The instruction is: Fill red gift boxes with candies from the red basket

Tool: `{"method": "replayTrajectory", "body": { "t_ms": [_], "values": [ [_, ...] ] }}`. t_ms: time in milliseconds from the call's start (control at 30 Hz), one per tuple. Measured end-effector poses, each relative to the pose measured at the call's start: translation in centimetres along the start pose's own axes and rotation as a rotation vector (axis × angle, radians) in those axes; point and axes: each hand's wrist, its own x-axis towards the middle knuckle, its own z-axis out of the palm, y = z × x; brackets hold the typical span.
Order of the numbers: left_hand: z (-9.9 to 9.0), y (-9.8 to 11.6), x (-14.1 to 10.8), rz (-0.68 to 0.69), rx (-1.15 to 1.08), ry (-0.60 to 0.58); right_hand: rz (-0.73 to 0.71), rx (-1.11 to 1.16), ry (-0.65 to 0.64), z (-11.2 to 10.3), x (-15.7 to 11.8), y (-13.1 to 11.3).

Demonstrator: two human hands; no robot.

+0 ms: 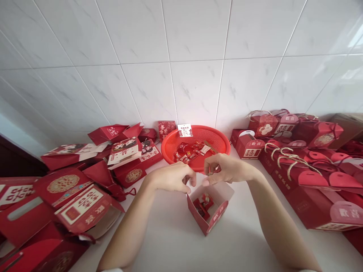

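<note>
Nearer than the red perforated basket (212,136), the open red candy box (217,217) stands centrally, its far rim below the left hand (176,177), wrist bent, and right hand (222,169), fingers curled thumbward, neither grip determinable.

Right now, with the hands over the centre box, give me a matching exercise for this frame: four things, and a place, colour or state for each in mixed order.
Column one
1. Basket
2. Card
3. Centre box
4. Left hand

Column two
A. On the white table, flaps open
B. Fingers curled, at the centre box's left side
C. Orange-red, mesh-sided
D. Printed, at the basket's far rim

Pairs: 1-C, 2-D, 3-A, 4-B
</note>
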Motion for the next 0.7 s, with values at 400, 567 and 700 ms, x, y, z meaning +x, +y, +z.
{"method": "replayTrajectory", "body": {
  "t_ms": [400, 567, 700],
  "values": [
    [0.3, 0.5, -0.1, 0.053, -0.074, 0.194, -0.285, 0.080, 0.025, -0.5, -1.3, -0.6],
    [0.1, 0.1, -0.2, 0.079, -0.013, 0.138, -0.149, -0.128, -0.009, 0.2, -1.0, -0.9],
    [0.0, 0.0, -0.3, 0.072, 0.003, 0.137, -0.016, -0.372, 0.140, 0.7, -0.9, -0.6]
  ]
}}
